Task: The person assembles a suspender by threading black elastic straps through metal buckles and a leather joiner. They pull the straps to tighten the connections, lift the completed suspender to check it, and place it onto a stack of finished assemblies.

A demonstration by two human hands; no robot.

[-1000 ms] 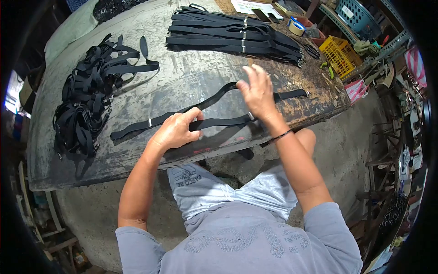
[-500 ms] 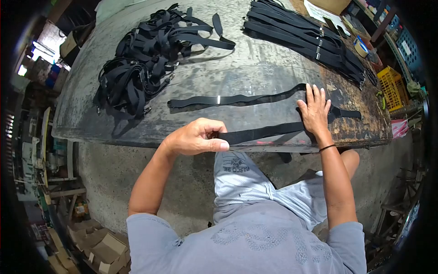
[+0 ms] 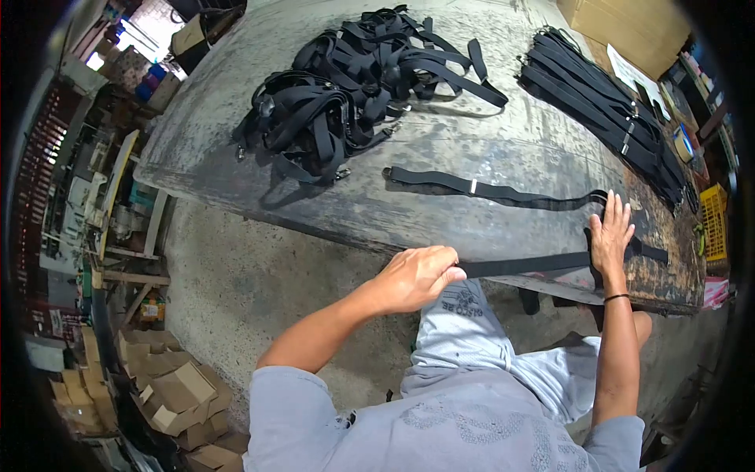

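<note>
Two hands on one black strap (image 3: 523,265) near the lower edge of the table (image 3: 472,149), centre-right of the frame. Left hand (image 3: 417,277) has its fingers closed, pinching the strap's near end just off the table edge; right hand (image 3: 610,234) lies flat, fingers spread and extended, pressing the strap's other end down at the right. Strap looks pulled taut between them — judged step: stretching it straight. Its second length (image 3: 487,189) runs just above, with a small metal slider on it.

Next move likely needs the flat hand to keep its press while the pinching hand controls the free end, so the strap doesn't slacken or twist.

Tangled pile of black straps (image 3: 346,86) upper centre; neat stack of straightened straps (image 3: 605,110) upper right.

Containers — yellow crate (image 3: 714,220) at far right edge, contents too small to tell; open cardboard boxes (image 3: 169,401) on the floor lower left, insides not clear.
</note>
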